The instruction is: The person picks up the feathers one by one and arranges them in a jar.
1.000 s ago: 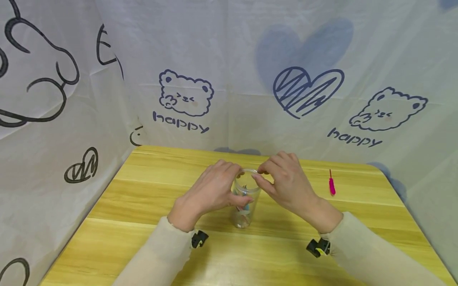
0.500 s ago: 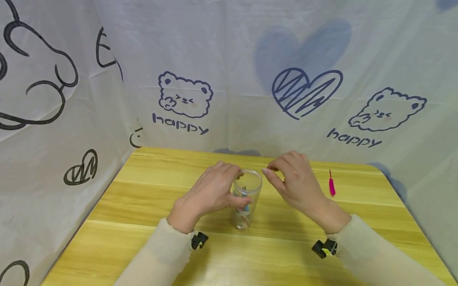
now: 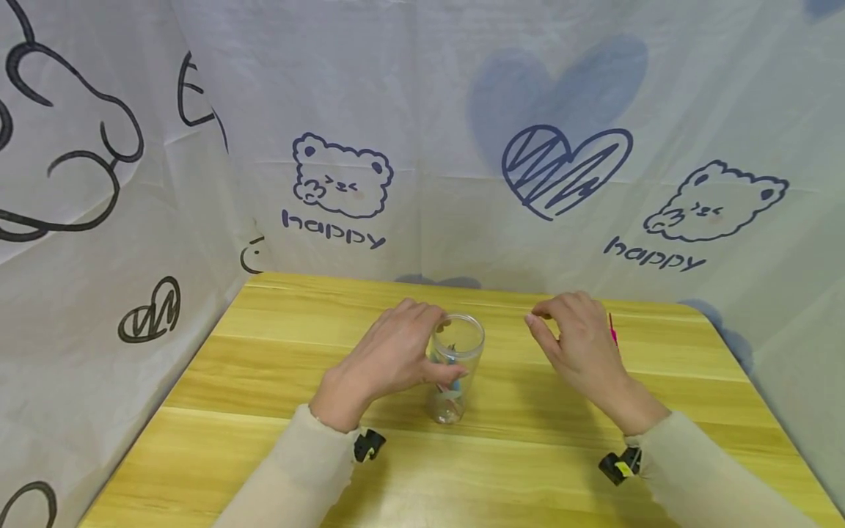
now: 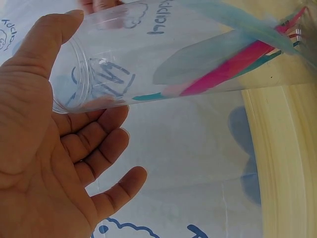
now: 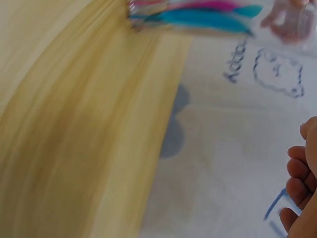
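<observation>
A tall clear plastic cup (image 3: 455, 370) stands upright on the wooden table. My left hand (image 3: 386, 352) grips it near the rim, thumb on the near side. In the left wrist view, the thumb and index finger of that hand (image 4: 37, 119) lie around the cup's mouth while the other fingers are loosely bent. Several slim pink and blue feather-like pieces (image 4: 228, 67) lean inside the cup. To the right, my right hand (image 3: 581, 345) hovers with nothing visible in its loosely curved fingers. Behind it, a similar pink piece (image 3: 614, 335) lies on the table, mostly hidden.
The wooden table (image 3: 264, 440) runs back to a white cloth backdrop (image 3: 422, 88) with bear and heart drawings. Another cloth wall (image 3: 86, 293) borders the left side.
My right hand has left the cup's rim and moved right, towards the pink piece, which it now partly covers from view. My left hand and the cup have stayed in place.
</observation>
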### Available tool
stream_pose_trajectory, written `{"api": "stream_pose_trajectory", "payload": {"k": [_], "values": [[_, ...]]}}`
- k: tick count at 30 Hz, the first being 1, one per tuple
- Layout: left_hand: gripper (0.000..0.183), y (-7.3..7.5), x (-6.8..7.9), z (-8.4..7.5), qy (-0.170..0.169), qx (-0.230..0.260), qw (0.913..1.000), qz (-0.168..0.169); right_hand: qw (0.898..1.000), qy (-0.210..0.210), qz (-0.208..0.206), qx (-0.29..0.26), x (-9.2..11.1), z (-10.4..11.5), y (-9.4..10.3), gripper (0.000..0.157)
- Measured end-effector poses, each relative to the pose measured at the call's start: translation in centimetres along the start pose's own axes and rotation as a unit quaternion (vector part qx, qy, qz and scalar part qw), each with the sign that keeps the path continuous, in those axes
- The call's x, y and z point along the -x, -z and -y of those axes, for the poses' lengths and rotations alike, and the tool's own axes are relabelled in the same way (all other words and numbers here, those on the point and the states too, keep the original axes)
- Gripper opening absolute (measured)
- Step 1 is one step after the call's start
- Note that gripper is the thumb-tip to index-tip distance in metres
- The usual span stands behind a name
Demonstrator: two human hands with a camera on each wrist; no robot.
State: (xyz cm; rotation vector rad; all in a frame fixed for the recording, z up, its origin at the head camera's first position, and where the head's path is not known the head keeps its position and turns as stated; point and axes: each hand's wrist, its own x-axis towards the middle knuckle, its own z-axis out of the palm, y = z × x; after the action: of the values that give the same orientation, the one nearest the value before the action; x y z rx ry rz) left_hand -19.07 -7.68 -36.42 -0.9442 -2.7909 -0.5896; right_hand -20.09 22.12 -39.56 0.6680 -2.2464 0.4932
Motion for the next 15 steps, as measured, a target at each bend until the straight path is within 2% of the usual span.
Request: {"api": "stream_pose_trajectory", "payload": {"k": [6, 10, 15], "values": [[0.065, 0.0, 0.0, 0.0, 0.001, 0.007, 1.0000, 0.000, 0.996, -0.071, 0.043, 0.033, 1.9, -2.7, -0.3, 0.021], [0.064, 0.0, 0.1, 0.0, 0.003, 0.009, 1.0000, 0.001, 0.987, -0.121, 0.091, 0.058, 3.1, -4.5, -0.2, 0.032], [0.066, 0.0, 0.1, 0.0, 0.004, 0.005, 1.0000, 0.003, 0.973, -0.164, 0.144, 0.083, 4.5, -6.9, -0.2, 0.044]]}}
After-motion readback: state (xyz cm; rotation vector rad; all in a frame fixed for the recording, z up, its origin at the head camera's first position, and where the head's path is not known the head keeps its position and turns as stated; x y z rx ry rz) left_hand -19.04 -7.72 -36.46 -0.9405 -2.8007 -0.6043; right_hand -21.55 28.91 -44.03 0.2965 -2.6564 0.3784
